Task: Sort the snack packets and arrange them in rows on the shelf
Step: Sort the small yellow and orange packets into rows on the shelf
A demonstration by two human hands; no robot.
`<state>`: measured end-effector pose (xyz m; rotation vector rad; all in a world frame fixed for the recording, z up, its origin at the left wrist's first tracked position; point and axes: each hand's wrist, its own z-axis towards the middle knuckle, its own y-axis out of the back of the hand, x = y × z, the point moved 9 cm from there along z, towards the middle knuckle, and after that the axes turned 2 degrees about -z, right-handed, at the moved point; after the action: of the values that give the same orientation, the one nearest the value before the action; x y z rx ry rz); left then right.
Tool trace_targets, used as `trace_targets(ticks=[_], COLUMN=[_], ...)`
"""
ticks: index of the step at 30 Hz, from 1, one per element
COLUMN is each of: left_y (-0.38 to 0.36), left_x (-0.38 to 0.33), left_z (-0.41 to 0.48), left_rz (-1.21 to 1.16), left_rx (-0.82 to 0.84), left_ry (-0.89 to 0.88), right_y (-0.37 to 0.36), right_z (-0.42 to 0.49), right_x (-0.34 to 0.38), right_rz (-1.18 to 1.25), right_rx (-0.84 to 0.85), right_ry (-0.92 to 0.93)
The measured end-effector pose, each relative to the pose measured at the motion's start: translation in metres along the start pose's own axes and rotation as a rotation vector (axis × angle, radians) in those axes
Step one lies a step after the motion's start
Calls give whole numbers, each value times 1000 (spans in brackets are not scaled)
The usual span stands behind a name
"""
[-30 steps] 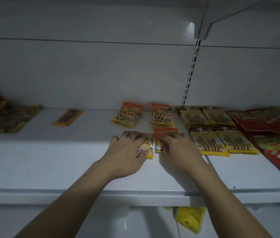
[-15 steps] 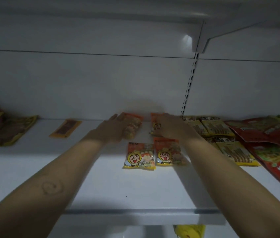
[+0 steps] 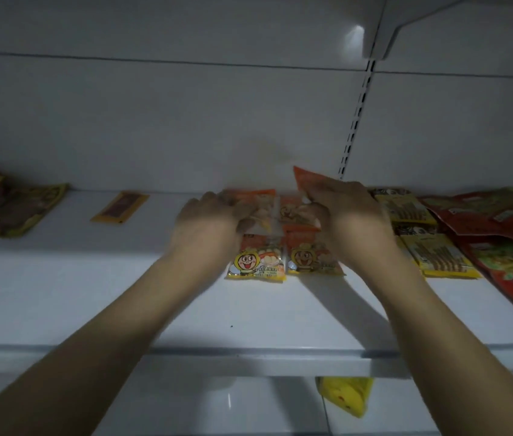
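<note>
White shelf [image 3: 91, 294], centre of frame. Fingers of the right hand [image 3: 352, 215] pinched a raised orange packet [image 3: 307, 180], tilted clear of the shelf; those of the left hand [image 3: 211, 221] curled on the rear orange packet [image 3: 255, 198]. Judged hazard: wrists passing low could have scuffed the two front orange packets [image 3: 256, 259] beneath, skewing their row. Counts: orange packets, four; yellow stick packets [image 3: 437, 256], at least two; red bags [image 3: 485, 215], two, right of frame.

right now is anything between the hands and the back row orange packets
Nothing visible. The right hand grips a raised orange packet, and the left hand is on the back left packet; its grip is blurred. The front packets lie nearer, under the wrists.
</note>
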<state>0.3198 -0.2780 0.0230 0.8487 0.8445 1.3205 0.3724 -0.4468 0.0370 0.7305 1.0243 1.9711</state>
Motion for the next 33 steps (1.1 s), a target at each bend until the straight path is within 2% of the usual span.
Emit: trace_targets(ticks=[2, 6, 9, 10, 12, 14, 17, 21, 25, 29, 31, 33], left_y=[8, -13, -19, -19, -18, -16, -25, -64, -72, -80, -79, -67], left_x=[-21, -41, -44, -44, -42, -42, -40, -41, -42, -45, -42, -29], left_z=[-35, -82, -94, -98, -106, -107, -96, -84, -57, -39, -34, -20], left_rz=[41, 59, 48, 33, -47, -161, -231, -197, -201, -211, -247, -278], left_rx=[13, 293, 347, 363, 381, 344, 293, 441, 385, 420, 432, 347], left_ry=[-67, -80, -73, -69, -40, 0, 46, 63, -8, -34, -23, 36], right_y=[10, -3, -23, -22, -11, -6, -25, -56, -64, -67, -64, -51], right_z=[-43, -102, -121, -123, -121, -120, -112, -98, -82, -70, -68, -57], right_x=[4, 18, 22, 21, 17, 13, 11, 12, 5, -2, -6, -12], right_rz=[-34, -94, -127, -110, -40, 6, -39, -65, -99, -112, -107, -74], right_rx=[39, 256, 421, 424, 319, 263, 368, 497, 500, 514, 527, 458], right_ry=[-16, 0, 37, 21, -17, -55, -76, -89, -97, -122, -124, -137])
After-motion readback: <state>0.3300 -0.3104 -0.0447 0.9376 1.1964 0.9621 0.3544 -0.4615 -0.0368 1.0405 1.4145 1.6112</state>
